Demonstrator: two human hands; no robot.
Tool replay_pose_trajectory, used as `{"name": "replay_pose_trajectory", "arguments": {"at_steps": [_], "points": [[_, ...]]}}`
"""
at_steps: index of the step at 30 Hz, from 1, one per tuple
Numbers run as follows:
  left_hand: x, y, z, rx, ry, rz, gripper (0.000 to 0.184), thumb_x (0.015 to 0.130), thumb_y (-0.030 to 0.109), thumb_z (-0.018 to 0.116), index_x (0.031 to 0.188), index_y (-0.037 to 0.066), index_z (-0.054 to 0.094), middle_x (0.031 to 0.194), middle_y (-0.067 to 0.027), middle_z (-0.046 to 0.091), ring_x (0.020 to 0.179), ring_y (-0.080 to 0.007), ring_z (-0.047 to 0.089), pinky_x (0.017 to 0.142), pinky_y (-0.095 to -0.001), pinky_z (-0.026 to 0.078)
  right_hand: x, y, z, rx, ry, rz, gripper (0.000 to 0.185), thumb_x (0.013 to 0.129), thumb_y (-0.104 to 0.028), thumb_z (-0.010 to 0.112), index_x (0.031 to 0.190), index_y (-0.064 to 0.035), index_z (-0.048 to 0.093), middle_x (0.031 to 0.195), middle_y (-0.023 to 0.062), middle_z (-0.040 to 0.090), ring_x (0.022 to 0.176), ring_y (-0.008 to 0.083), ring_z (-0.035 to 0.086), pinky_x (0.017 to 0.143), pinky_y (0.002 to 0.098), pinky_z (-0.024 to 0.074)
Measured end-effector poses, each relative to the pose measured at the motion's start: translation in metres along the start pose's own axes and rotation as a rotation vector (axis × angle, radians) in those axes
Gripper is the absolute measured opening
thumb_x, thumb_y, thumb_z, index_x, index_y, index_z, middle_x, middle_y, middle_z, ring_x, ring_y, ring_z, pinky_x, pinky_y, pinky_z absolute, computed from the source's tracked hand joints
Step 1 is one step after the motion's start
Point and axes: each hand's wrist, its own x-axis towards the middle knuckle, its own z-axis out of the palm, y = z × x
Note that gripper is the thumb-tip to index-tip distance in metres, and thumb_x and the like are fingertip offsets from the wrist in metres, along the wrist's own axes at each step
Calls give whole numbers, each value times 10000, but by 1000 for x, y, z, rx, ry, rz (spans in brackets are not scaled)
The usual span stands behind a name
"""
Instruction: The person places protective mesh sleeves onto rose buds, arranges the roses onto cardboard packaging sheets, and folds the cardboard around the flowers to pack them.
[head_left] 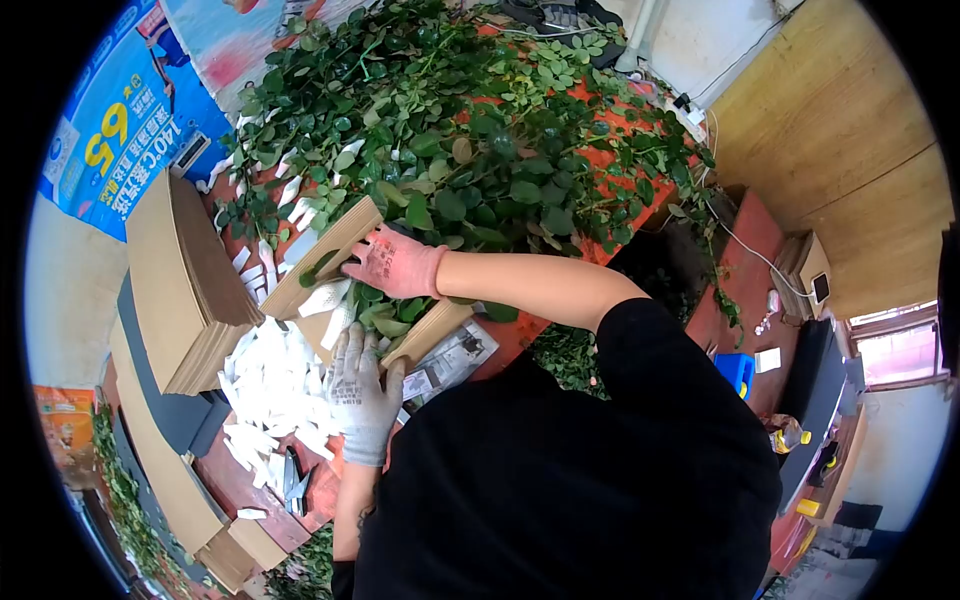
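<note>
A piece of cardboard (322,262) is folded up around leafy green stems (392,313) and flower heads in white foam net sleeves (326,297). My right hand (398,263), in a pink glove, reaches in over the leaves; its fingers are apart and touch the far cardboard flap. At the near end, my left hand (364,398) wears a grey-white glove. Its fingers stretch out against the sleeved heads and the cardboard, thumb apart by the near flap. White foam sleeves (272,372) lie piled beside my left hand. A stapler (293,483) rests close to my left wrist.
Leafy stems (470,140) cover the far side of the red table. Stacked cardboard sheets (185,285) stand at the left. A clear plastic packet (455,358) lies by the cardboard's near side. More cardboard (803,262) and a bottle (790,438) are at the right.
</note>
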Motion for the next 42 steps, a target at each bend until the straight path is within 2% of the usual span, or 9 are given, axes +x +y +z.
{"name": "replay_pose_trajectory", "arguments": {"at_steps": [5,10,12,14,17,23,31,32,42], "points": [[5,5,-10,1,-45,-5,494,785,292,638,1160,-26,588,1317,-223,501,1248,-377,446,1036,-444,348,2,2,-29,159,-198,-17,402,823,-231,478,1198,-102,542,1226,199,498,1137,410,467,983,547,317],[5,4,-12,-18,-21,-22,501,773,317,655,1134,-25,600,1303,-225,513,1236,-371,457,1014,-456,356,12,12,-56,372,-431,47,647,754,-300,617,1323,-45,443,1366,214,416,1313,356,355,1072,430,295],[5,1,-13,-34,-1,4,510,776,338,655,1129,-27,600,1295,-236,514,1233,-374,457,1001,-460,360,16,23,-92,473,-438,26,708,741,-414,674,1304,-42,460,1325,203,472,1257,324,438,1090,394,289],[0,1,-13,-27,11,-3,523,780,332,651,1154,-26,580,1321,-232,487,1239,-381,442,1009,-474,348,2,22,-103,298,-26,49,585,721,-379,699,1223,-120,547,1216,108,565,1167,269,507,1003,390,393],[2,1,-15,-135,56,-53,484,723,309,677,1093,7,595,1269,-153,520,1215,-325,452,976,-455,373,6,21,-133,275,54,176,473,751,-288,679,1187,-148,563,1127,74,598,1063,244,563,929,372,442],[4,0,-18,-146,50,-84,484,731,327,689,1096,19,618,1280,-157,533,1212,-329,469,983,-458,374,30,21,-96,315,-398,-2,458,771,-323,669,1186,-159,564,1078,58,612,978,232,599,849,339,465],[9,-7,-24,-203,-3,-111,541,742,362,676,1158,28,581,1264,-160,523,1209,-328,460,970,-463,381,30,26,-112,456,-412,99,522,729,-234,696,1220,-125,555,1179,81,578,1086,265,548,946,382,418],[10,-8,-23,-208,-7,-118,541,742,362,676,1158,28,581,1264,-160,523,1209,-328,460,970,-463,381,22,32,-104,417,-191,-17,402,752,-248,669,1139,-167,597,1094,73,608,1011,258,588,892,391,454],[7,2,-20,-136,-51,-102,463,739,308,672,1094,19,598,1125,-130,552,1086,-312,495,947,-452,385,25,19,-84,529,-383,-217,378,809,-296,623,1149,-141,566,1000,48,637,933,244,606,817,373,470]]}}
